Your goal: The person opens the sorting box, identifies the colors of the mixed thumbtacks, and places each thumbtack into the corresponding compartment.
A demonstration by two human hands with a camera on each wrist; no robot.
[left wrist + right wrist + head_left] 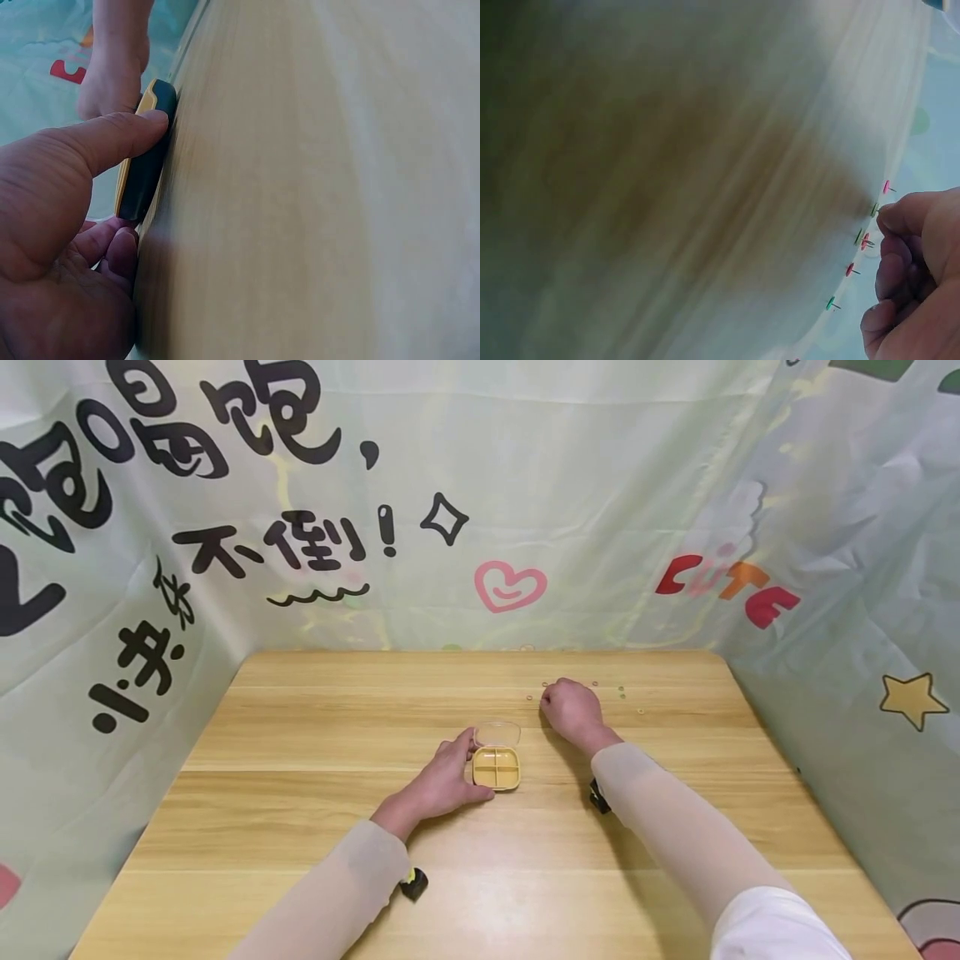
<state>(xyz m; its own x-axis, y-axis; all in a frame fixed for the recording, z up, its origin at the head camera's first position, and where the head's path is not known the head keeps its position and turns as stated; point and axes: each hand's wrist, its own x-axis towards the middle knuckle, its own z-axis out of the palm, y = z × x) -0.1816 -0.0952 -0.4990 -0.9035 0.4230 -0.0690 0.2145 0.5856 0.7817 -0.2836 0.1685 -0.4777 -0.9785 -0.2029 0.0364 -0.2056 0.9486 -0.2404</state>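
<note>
My left hand (444,783) holds a small yellow pill box (497,769) on the table, thumb along its near edge and fingers at its left side. The box is divided into several compartments, and its clear lid (497,734) stands open at the back. Its dark outer side (146,180) shows beneath the thumb in the left wrist view. Farther back and to the right, my right hand (572,710) is curled low over the tabletop. In the right wrist view, its thumb and forefinger pinch a green thumbtack (874,210); the fingers partly hide the pin.
Several coloured thumbtacks lie around the right hand, among them a pink one (886,187), a red one (850,269) and a teal one (830,303). The wooden table (300,735) meets a printed cloth (600,527) at its back and sides.
</note>
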